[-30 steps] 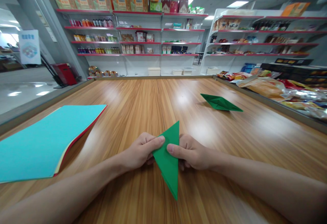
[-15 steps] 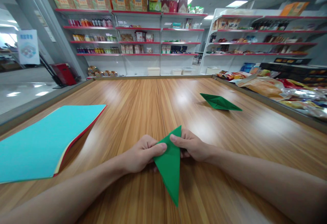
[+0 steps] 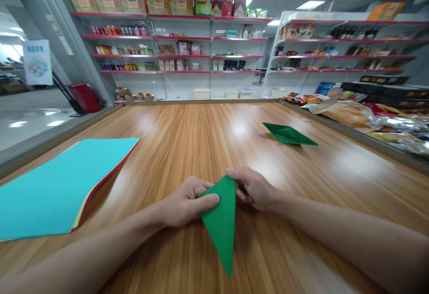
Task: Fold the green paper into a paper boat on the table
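A folded green sheet of paper [image 3: 221,222], triangular with its long point toward me, is between my hands just above the wooden table. My left hand [image 3: 187,202] grips its left side, thumb flat on top and fingers beneath. At the upper corner, my right hand [image 3: 253,187] pinches the paper between thumb and curled fingers, which are partly hidden. Farther off to the right lies a folded green paper boat [image 3: 290,134], resting on the table.
A stack of coloured paper [image 3: 67,182], turquoise on top, lies at the left of the wooden table [image 3: 174,128]. Packaged snacks [image 3: 355,115] are heaped beyond the right edge. Stocked shelves [image 3: 181,37] stand behind the far edge.
My right thumb has slid from the paper's face up to its top corner, and that tip is now covered. The paper's lower point has shifted slightly left and toward me.
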`<state>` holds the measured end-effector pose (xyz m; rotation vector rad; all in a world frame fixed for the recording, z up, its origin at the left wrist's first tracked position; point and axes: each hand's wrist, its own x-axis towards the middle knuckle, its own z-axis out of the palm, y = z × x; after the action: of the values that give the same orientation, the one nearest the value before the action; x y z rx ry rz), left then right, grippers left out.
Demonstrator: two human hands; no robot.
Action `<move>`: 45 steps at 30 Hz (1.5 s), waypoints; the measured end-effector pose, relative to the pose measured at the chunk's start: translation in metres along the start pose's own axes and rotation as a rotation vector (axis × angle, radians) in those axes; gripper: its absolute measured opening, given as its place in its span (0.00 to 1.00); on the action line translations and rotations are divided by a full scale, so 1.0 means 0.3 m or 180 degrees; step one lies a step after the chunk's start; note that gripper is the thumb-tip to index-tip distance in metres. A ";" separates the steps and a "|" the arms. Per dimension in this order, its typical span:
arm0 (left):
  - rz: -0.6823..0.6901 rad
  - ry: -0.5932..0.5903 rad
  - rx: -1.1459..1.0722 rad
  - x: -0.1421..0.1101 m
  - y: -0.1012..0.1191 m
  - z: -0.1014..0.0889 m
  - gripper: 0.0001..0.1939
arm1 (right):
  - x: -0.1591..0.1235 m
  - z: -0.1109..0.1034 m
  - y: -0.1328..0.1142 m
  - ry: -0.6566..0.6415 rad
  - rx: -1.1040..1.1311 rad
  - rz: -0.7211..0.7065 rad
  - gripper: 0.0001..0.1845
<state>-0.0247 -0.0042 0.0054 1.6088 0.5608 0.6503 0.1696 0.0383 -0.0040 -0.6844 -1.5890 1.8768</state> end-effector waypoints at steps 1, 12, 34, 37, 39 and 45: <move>0.0009 0.0046 -0.0050 0.003 -0.003 0.002 0.23 | 0.002 -0.001 0.002 0.0040 0.0117 0.0038 0.31; -0.0186 0.0785 -0.0202 0.016 -0.034 0.000 0.22 | -0.010 -0.007 0.000 -0.0261 -0.1009 -0.0113 0.33; 0.0201 0.1605 0.0753 0.016 0.011 0.043 0.23 | -0.038 0.025 0.000 -0.0644 -0.1558 -0.0356 0.33; 0.0052 0.1432 0.0453 0.018 0.015 0.050 0.23 | -0.046 0.035 -0.009 -0.0544 -0.1839 -0.0634 0.33; 0.0035 0.1414 0.0384 0.017 0.018 0.054 0.24 | -0.049 0.039 -0.011 -0.0489 -0.1918 -0.0719 0.34; 0.0288 0.1986 0.0801 0.014 0.024 0.057 0.23 | -0.046 0.037 -0.012 -0.0860 -0.1772 -0.0409 0.34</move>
<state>-0.0099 -0.0146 0.0113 1.6606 1.0615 1.2026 0.1717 0.0211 0.0015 -0.5459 -2.3104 1.4806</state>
